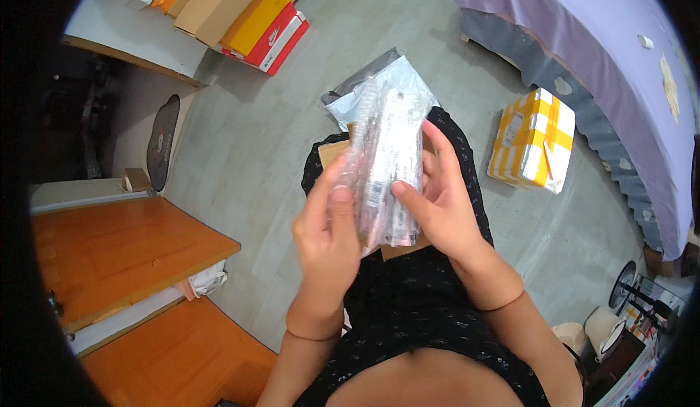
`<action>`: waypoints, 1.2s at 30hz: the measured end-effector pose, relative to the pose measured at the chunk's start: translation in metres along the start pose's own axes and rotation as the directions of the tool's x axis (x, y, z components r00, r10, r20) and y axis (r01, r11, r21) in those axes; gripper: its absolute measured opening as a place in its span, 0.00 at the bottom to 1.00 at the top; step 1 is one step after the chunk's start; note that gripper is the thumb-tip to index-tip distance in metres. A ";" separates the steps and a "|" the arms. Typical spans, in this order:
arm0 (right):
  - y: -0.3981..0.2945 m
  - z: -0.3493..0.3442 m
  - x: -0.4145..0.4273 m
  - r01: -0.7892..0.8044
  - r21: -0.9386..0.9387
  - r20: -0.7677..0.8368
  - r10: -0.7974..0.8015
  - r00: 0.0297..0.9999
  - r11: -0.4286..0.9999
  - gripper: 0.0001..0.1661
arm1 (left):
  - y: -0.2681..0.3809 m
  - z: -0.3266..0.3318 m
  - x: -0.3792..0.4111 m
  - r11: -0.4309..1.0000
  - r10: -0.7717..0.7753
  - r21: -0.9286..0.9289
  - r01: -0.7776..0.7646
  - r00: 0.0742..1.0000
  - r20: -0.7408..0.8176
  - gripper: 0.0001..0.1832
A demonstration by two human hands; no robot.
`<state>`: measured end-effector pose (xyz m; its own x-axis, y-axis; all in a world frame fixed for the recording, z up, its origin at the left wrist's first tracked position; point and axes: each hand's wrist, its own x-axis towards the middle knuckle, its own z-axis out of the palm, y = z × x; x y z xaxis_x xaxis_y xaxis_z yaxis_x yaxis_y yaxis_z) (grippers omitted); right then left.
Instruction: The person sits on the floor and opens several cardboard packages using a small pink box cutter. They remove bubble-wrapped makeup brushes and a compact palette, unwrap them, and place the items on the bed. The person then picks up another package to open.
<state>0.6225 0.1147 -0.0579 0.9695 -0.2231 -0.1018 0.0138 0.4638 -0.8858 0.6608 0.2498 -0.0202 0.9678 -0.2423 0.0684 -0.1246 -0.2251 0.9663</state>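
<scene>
Both of my hands hold a clear plastic-wrapped package (391, 161) above my lap, its long side pointing away from me. My left hand (331, 221) grips its left edge, with the thumb on top of the wrapping. On the other side my right hand (445, 199) grips the right edge, thumb pressed on the front face. A printed label with a barcode shows through the shiny film; the contents are blurred by glare. Beneath the package, pieces of brown cardboard (404, 249) lie on my lap. A grey-white plastic mailing bag (404, 76) is just beyond it.
To the right on the grey floor (257, 150) stands a white box with yellow tape (533, 142), beside a bed with a purple cover (618, 41). Shoe boxes (268, 32) are stacked at upper left. Orange wooden doors (136, 237) stand at left, a round-based stand (623, 285) at lower right.
</scene>
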 end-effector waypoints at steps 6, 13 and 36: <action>-0.008 -0.008 0.000 -0.253 0.445 0.117 0.224 0.967 0.859 0.40 | 0.003 -0.011 -0.001 0.947 -0.137 -0.292 0.136 0.990 0.016 0.23; -0.002 -0.002 -0.002 -0.293 0.300 0.063 0.288 0.956 0.908 0.38 | 0.004 -0.007 -0.008 0.910 -0.163 -0.377 0.171 0.985 0.054 0.25; 0.022 -0.017 -0.006 -0.373 0.749 0.233 0.309 0.922 0.548 0.33 | 0.011 -0.013 -0.016 0.888 0.217 0.333 -0.317 0.928 0.303 0.35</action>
<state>0.6130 0.1118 -0.0840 0.9551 0.1374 -0.2626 -0.1706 0.9794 -0.1080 0.6465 0.2635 -0.0074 0.8046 -0.5598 0.1981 -0.4899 -0.4373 0.7541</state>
